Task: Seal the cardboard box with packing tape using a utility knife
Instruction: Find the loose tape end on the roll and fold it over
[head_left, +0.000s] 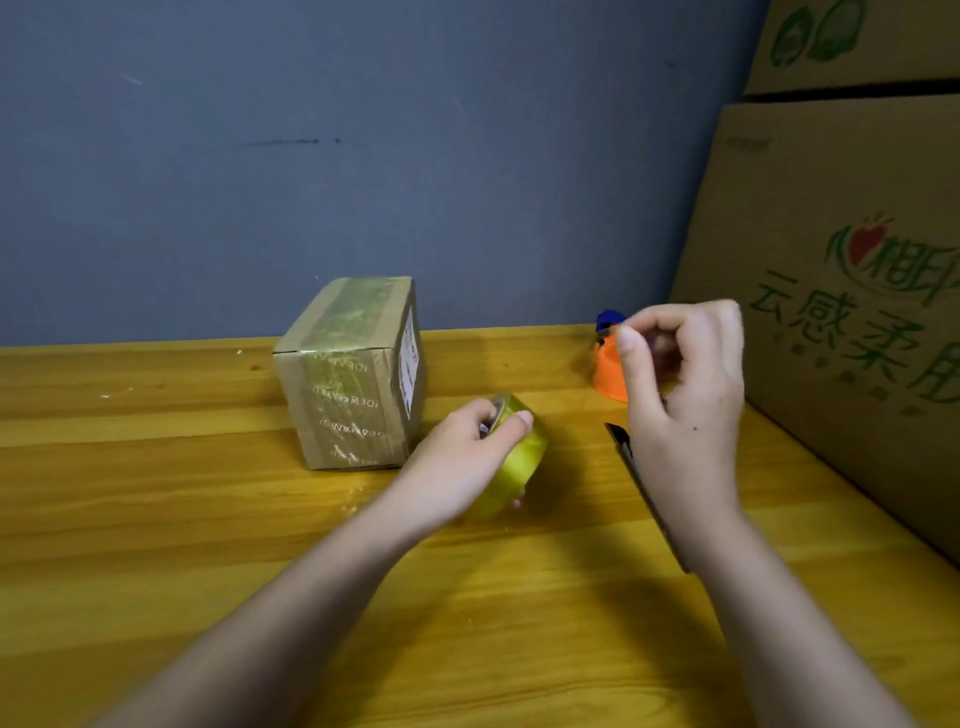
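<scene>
1. The left hand (467, 447) has its fingers (522, 418) curled over a roll of yellowish translucent packing tape (511, 462), gripping it where it stands on edge on the counter.
2. The right hand (680, 384) is raised, thumb and forefinger pinched together; whether they hold a tape end I cannot tell.
3. A dark, slim utility knife (623, 447) lies on the counter, partly hidden under the right wrist.
4. The small brown cardboard box (348, 374) sits just left of the roll, already banded with tape over top and front; I judge more strips remain, and the cutting.
5. The yellow wooden counter (156, 467) meets a grey-blue wall (363, 130). An orange and blue object (608, 364) stands behind the right hand, and large printed cartons (841, 286) are stacked at the right.
</scene>
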